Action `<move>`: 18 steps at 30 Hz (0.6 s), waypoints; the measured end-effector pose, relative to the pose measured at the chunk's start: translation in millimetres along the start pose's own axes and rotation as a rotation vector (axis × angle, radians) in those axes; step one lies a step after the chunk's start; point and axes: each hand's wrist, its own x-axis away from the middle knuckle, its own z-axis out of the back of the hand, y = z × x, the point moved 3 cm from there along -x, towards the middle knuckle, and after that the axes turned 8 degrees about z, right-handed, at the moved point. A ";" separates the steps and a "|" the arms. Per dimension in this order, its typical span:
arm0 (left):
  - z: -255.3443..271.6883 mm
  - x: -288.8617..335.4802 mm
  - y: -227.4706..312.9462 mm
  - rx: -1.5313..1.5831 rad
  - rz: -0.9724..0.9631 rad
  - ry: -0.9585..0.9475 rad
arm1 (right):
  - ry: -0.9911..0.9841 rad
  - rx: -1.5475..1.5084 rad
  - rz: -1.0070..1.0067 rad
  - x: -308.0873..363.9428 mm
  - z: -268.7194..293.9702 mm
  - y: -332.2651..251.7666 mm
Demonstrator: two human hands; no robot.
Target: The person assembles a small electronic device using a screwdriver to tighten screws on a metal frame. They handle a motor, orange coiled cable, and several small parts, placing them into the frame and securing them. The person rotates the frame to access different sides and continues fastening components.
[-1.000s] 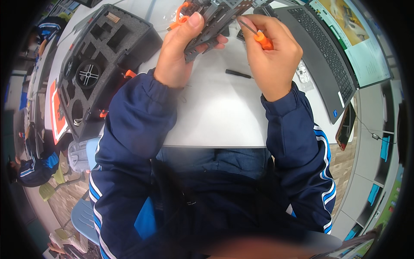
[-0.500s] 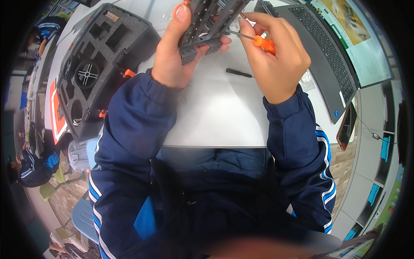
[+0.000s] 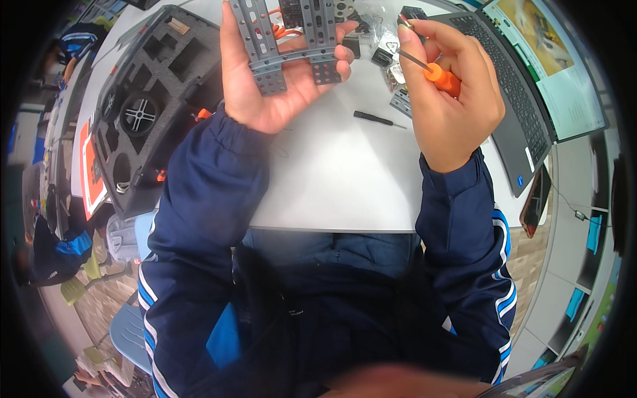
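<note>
My left hand (image 3: 262, 109) is closed around a grey perforated metal frame (image 3: 284, 60), palm turned up beneath it. The frame has two long slotted beams joined by a curved crosspiece, and its far end runs out of view. Orange wires (image 3: 285, 32) show between the beams. A screwdriver with an orange handle (image 3: 443, 79) is held in my right hand (image 3: 464, 123), its shaft pointing toward the upper left, apart from the frame. Between thumb and index finger I also pinch a small metallic piece (image 3: 405, 22), too small to name. A thin black screwdriver (image 3: 375, 119) lies on the white table (image 3: 338, 186).
At the left stands a black case (image 3: 192, 126) with cut-out foam and a spoked wheel (image 3: 138, 114). An open laptop (image 3: 514, 99) sits at the right, a phone (image 3: 535, 202) beside it. Plastic bags (image 3: 378, 30) and small parts lie at the back. Other people are at far left.
The frame has turned so its broad face shows, and shifted slightly left. My right hand has drawn away to the right with the screwdriver, whose tip is now away from the frame.
</note>
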 end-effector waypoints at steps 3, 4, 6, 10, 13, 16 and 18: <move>-1.8 -1.2 0.3 -0.017 0.004 -0.060 | -0.022 -0.005 -0.054 0.3 0.0 -2.0; -2.3 -1.8 0.4 -0.024 0.006 -0.096 | -0.020 -0.017 -0.053 0.0 -0.2 -2.9; -0.6 -1.1 0.1 -0.016 0.003 -0.088 | -0.018 -0.039 -0.051 -0.2 -1.1 -4.2; 1.2 -0.7 -0.1 0.005 0.005 -0.079 | -0.049 -0.041 -0.059 0.7 -2.4 -5.4; 0.4 -0.7 -0.4 0.012 0.001 -0.068 | -0.044 -0.057 -0.032 1.0 -2.7 -5.8; -2.0 0.0 -0.2 0.009 -0.005 -0.067 | -0.057 -0.051 -0.027 1.4 -3.2 -5.7; -2.0 1.9 -0.7 0.021 0.000 -0.014 | -0.053 -0.070 -0.019 1.5 -3.6 -5.9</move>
